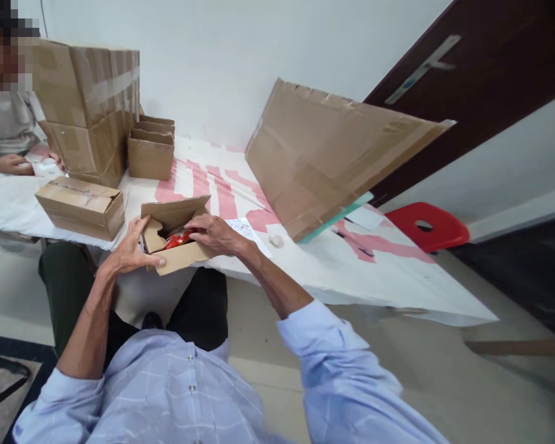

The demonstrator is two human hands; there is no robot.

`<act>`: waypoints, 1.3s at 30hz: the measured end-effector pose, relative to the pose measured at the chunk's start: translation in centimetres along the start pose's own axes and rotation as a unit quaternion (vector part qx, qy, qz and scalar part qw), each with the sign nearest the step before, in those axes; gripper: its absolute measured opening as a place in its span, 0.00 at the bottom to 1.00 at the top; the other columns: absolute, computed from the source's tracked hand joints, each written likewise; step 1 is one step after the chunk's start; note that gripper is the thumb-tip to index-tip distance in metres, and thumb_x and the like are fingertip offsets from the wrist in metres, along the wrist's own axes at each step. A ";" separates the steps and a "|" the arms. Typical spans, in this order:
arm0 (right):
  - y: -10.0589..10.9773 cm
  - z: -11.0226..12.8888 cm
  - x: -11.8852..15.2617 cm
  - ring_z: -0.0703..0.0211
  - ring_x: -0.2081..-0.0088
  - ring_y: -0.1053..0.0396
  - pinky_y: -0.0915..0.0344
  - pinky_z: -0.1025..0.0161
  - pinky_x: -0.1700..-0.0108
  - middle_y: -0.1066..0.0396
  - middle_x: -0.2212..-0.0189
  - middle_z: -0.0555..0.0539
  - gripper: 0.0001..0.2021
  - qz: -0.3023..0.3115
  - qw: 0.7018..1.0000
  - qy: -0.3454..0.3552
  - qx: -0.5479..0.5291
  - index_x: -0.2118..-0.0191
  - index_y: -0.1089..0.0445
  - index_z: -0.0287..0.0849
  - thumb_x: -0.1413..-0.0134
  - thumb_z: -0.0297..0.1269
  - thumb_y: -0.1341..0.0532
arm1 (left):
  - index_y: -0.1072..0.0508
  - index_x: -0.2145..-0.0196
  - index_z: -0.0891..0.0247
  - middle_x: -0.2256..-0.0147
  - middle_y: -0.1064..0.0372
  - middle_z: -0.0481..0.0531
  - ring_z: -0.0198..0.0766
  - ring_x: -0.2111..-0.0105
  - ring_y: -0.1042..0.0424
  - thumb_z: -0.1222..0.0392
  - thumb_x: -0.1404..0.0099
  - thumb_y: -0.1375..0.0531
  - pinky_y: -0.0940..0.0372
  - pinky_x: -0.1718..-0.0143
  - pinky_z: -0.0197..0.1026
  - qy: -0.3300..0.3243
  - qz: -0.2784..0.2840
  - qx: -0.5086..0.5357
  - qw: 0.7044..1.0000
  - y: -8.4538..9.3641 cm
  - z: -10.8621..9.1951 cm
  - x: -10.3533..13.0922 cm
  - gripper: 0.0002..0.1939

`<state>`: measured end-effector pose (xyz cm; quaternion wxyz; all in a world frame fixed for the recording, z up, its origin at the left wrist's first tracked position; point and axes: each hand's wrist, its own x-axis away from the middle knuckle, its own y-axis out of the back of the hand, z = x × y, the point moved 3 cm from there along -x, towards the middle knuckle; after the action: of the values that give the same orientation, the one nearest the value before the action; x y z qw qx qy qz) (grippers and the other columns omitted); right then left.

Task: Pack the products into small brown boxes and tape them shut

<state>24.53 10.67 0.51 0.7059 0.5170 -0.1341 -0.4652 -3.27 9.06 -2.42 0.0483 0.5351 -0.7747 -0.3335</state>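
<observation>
Small open cardboard box [182, 258] sits right at the near edge of the tabletop [314, 271], back flap up, some shiny red stuff [176, 240] inside; left hand [132, 248] has it gripped by the left end, thumb on the front flap; right hand [213, 233] is dipped in from the other side, fingers at the red stuff, though honestly can't tell if they're pinching it; printed sheet [246, 230] just right of the box, long carton [81, 206] to the left, big cardboard panel [328, 154] tilted up further right.
</observation>
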 end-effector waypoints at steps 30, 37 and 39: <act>9.5 5.4 -2.8 0.59 0.70 0.33 0.35 0.62 0.66 0.28 0.73 0.49 0.19 -0.177 0.970 0.016 -0.169 0.70 0.23 0.41 0.35 0.51 0.37 | 0.30 0.32 0.55 0.37 0.27 0.63 0.56 0.39 0.25 0.44 0.44 0.24 0.24 0.48 0.51 -0.105 -0.056 0.121 0.986 5.1 -7.8 -4.5 0.45; 10.6 4.8 -2.7 0.49 0.49 0.25 0.26 0.51 0.46 0.21 0.49 0.41 0.24 -0.382 0.890 -0.005 -0.250 0.48 0.23 0.45 0.41 0.59 0.31 | 0.16 0.63 0.63 0.68 0.19 0.50 0.37 0.70 0.23 0.43 0.43 0.25 0.25 0.66 0.38 -0.102 -0.224 0.265 0.932 6.6 -9.8 -5.7 0.20; 9.8 3.7 -3.7 0.50 0.49 0.24 0.24 0.51 0.47 0.21 0.49 0.42 0.31 -0.340 0.869 -0.018 -0.360 0.45 0.25 0.46 0.46 0.64 0.29 | 0.18 0.63 0.63 0.70 0.21 0.49 0.34 0.74 0.25 0.40 0.47 0.23 0.27 0.72 0.36 -0.086 -0.260 0.330 0.903 7.1 -9.5 -6.6 0.24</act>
<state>25.20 11.69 11.52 0.6386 0.2324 0.2135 -0.7019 -2.01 11.82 10.77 -0.2864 0.6718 -0.6751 -0.1044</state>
